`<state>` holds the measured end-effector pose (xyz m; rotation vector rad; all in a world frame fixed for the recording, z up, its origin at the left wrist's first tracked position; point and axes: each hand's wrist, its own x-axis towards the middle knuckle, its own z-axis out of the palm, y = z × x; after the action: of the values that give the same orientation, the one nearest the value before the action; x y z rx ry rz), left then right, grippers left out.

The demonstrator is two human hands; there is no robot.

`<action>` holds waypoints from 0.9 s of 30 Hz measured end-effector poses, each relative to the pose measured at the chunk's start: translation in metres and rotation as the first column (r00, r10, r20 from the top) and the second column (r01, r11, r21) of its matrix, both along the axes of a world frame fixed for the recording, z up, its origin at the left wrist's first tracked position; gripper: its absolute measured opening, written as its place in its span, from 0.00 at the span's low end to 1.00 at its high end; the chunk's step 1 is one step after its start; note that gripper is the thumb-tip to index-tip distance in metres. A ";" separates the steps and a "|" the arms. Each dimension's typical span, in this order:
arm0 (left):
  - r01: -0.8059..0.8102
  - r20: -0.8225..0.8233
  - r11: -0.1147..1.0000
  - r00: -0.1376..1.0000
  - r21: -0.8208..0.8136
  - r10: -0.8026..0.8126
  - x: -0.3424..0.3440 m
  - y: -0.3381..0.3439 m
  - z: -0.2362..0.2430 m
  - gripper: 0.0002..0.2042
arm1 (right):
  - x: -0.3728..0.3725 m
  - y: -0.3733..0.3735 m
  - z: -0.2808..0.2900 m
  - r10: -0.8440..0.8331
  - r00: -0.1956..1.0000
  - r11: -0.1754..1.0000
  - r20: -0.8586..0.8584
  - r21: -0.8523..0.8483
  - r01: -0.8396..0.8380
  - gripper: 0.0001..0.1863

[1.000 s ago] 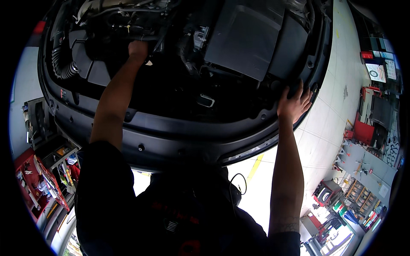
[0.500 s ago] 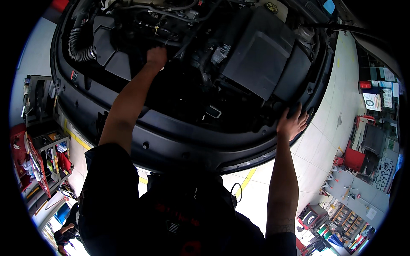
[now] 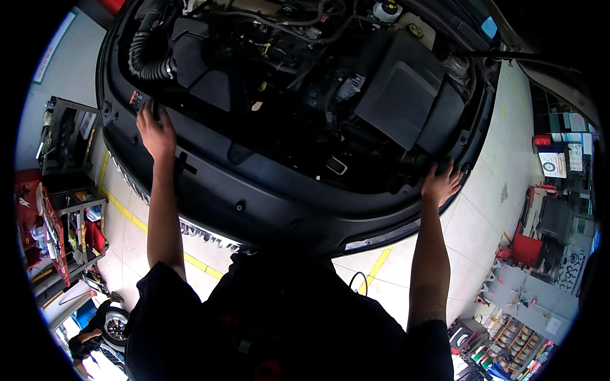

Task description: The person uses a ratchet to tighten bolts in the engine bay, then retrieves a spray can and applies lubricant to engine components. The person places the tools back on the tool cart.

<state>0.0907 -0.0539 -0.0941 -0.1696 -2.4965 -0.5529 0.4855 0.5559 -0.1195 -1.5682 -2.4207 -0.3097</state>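
Both left hand (image 3: 157,136) and right hand (image 3: 440,184), I see, rest spread on the black front panel (image 3: 279,211), well apart.

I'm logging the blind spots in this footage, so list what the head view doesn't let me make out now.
All in the head view:
Palm of the left hand: hidden beneath the back of the hand.
Palm of the right hand: hidden the same way.
Bottom of the engine bay: lost in dark shadow.
Its far end: cut off by the upper edge.
Tools on the grey board: too small to identify.
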 end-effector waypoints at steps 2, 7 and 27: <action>-0.241 0.038 0.966 0.969 -0.092 0.246 -0.051 -0.081 -0.045 0.27 | -0.001 0.004 -0.008 0.033 0.998 0.999 -0.048 -0.004 -0.033 0.34; -0.312 0.061 0.948 0.947 -0.063 0.316 -0.067 -0.102 -0.092 0.32 | -0.016 -0.049 0.014 0.337 0.870 0.941 -0.359 0.103 -0.322 0.28; -0.305 0.131 0.943 0.938 -0.135 0.322 -0.055 -0.095 -0.081 0.32 | -0.429 -0.299 -0.076 0.533 0.767 0.489 -0.358 -0.610 -0.624 0.16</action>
<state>0.0356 -0.1493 -0.1755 0.2363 -2.6309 -0.3013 0.0566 0.2572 -0.1956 -0.7454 -2.9357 0.9330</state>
